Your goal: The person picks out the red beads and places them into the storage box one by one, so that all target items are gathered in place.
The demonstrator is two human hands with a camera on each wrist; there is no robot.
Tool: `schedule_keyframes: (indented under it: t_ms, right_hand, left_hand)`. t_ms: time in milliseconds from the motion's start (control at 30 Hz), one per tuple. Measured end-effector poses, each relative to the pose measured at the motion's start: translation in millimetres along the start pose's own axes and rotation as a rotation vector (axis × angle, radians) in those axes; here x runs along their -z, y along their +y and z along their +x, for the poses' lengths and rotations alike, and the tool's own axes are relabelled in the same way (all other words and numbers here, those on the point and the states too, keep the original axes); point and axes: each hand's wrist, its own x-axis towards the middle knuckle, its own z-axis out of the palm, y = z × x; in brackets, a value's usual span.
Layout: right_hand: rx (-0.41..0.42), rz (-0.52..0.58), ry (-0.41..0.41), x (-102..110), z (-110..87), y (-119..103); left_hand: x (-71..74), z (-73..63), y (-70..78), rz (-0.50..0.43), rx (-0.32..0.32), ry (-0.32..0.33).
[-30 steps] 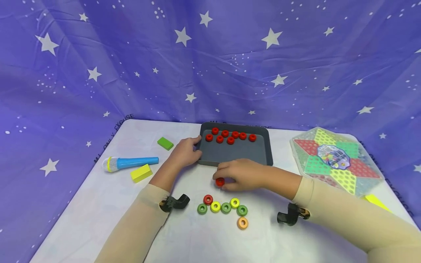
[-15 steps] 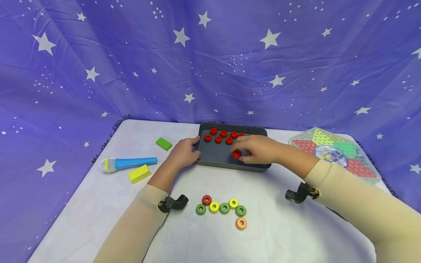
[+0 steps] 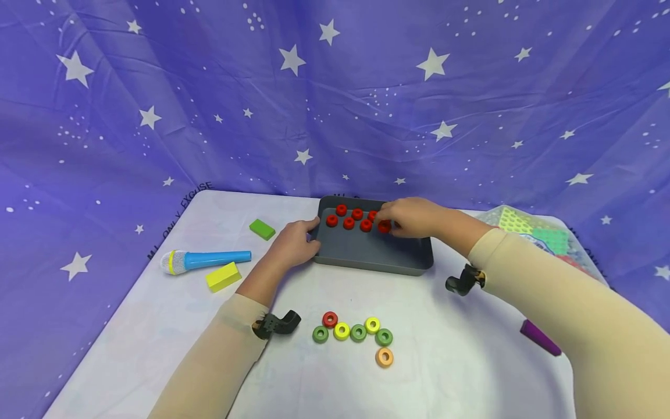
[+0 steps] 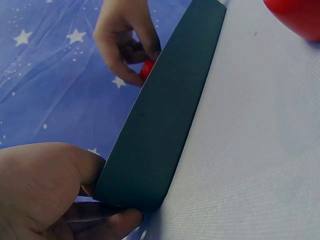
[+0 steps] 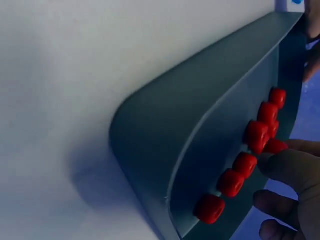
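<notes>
My left hand [image 3: 294, 243] holds the left side of a dark grey rectangular tray [image 3: 361, 250]. In the left wrist view its thumb and fingers sit around the tray's near corner. Over the tray's right half, my right hand [image 3: 416, 218] pinches a red ring-shaped bead [image 3: 384, 227] between thumb and fingertips, low above the tray floor. Several other red beads [image 5: 231, 182] lie loosely in rows along the tray's far side. Part of the right-hand end of those rows is hidden behind the right hand in the head view.
In front of the tray lie a red ring bead [image 3: 330, 319] and several green, yellow and orange ones. At left are a toy microphone [image 3: 209, 260], a yellow block [image 3: 223, 277] and a green block [image 3: 262, 228]. A game board [image 3: 544, 233] and purple block [image 3: 541, 337] sit at right.
My right hand has carried the red bead from the table in front of the tray over its rim, then farther back among the red beads. The left hand stays at the tray's side.
</notes>
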Motion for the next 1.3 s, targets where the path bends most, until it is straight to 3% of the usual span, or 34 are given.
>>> schedule_keyframes:
  t_ms: [300,567,933,1100,1300]
  right_hand:
    - [0.004,-0.11,-0.045,-6,20.1,9]
    - [-0.008,-0.16,-0.076,-14,23.7,10]
    - [0.01,-0.166,-0.037,-13,21.5,12]
    - [-0.025,-0.133,-0.003,5,13.9,8]
    - [-0.029,-0.057,0.076,19,-3.4,-13]
  left_hand:
    - [-1.0,0.5,-0.2,-0.006,-0.002,0.004]
    - [-2.6,1.0,0.7,-0.005,0.009,0.002]
    - [-2.4,0.8,-0.6,-0.009,0.017,0.005]
    - [-1.6,0.1,-0.6,-0.01,0.01,0.006]
    - [-0.7,0.1,-0.8,-0.008,-0.002,0.004]
